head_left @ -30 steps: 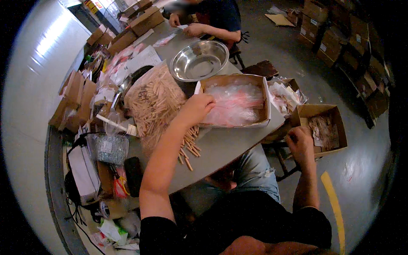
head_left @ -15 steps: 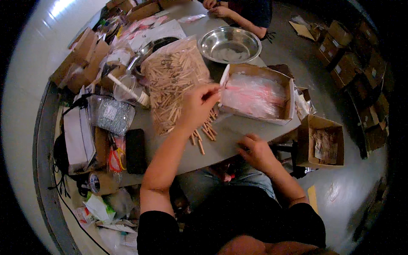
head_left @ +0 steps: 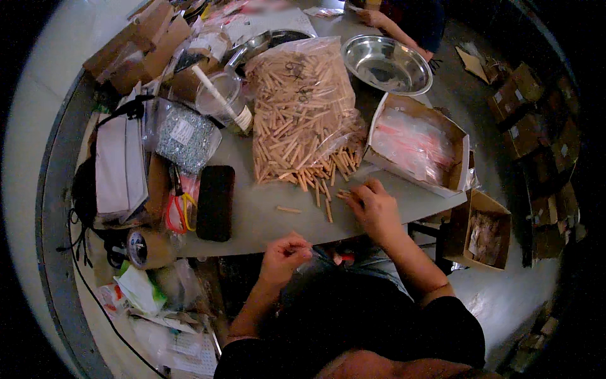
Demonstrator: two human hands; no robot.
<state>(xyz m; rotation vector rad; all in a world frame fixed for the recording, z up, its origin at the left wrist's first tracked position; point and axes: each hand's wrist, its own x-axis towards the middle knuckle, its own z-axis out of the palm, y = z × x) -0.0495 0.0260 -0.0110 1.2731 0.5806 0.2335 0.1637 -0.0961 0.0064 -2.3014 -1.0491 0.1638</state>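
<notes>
At the table's near edge my left hand is closed in a pinch on a thin clear plastic bag, which shows only faintly against my dark clothes. My right hand is over the table to the right, thumb and fingers closed on short wooden sticks; how many is hidden. Beyond it lies a large clear sack full of such sticks, some spilling from its open near end. One loose stick lies apart on the tabletop. Right of the sack, a cardboard box holds clear bags with red markings.
A steel bowl stands behind the box. On the left are a black phone, scissors, a bag of small metal parts and a plastic cup. A co-worker's arm reaches in at the back. A carton stands lower right.
My left hand has come back from the bag box to the table's near edge. The right hand has moved forward onto the sticks and closed. The view has shifted.
</notes>
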